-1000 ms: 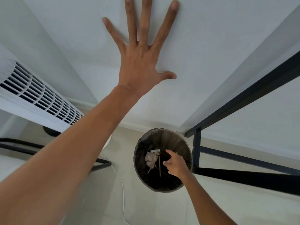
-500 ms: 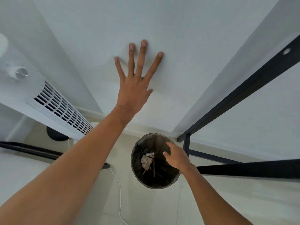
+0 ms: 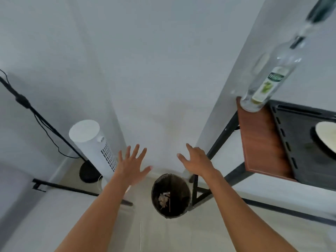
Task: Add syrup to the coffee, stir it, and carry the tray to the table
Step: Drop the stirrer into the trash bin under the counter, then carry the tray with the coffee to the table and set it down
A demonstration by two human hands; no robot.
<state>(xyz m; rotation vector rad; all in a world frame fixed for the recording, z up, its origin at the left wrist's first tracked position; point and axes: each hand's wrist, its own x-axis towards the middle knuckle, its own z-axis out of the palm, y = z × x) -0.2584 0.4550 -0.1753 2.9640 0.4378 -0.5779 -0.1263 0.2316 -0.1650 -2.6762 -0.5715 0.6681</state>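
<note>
A clear glass syrup bottle [image 3: 269, 77] with a green label stands at the back left corner of a wooden shelf [image 3: 261, 142]. Beside it lies a black tray [image 3: 291, 142] carrying a pale round dish [image 3: 327, 139], cut off by the right edge. No coffee cup is visible. My left hand [image 3: 132, 164] is open with fingers spread, held in the air left of the bin. My right hand [image 3: 198, 160] is also open and empty, raised above the bin and left of the shelf.
A dark round waste bin [image 3: 158, 195] with scraps and a stick inside stands on the floor between my arms. A white tower fan [image 3: 94, 146] and a black stand with a cable [image 3: 23, 102] are at the left. The shelf's black metal frame [image 3: 218, 140] stands at the right.
My left hand came off the wall and dropped lower. My right hand rose out of the bin and opened. The view lifted, bringing the shelf, bottle and tray into sight.
</note>
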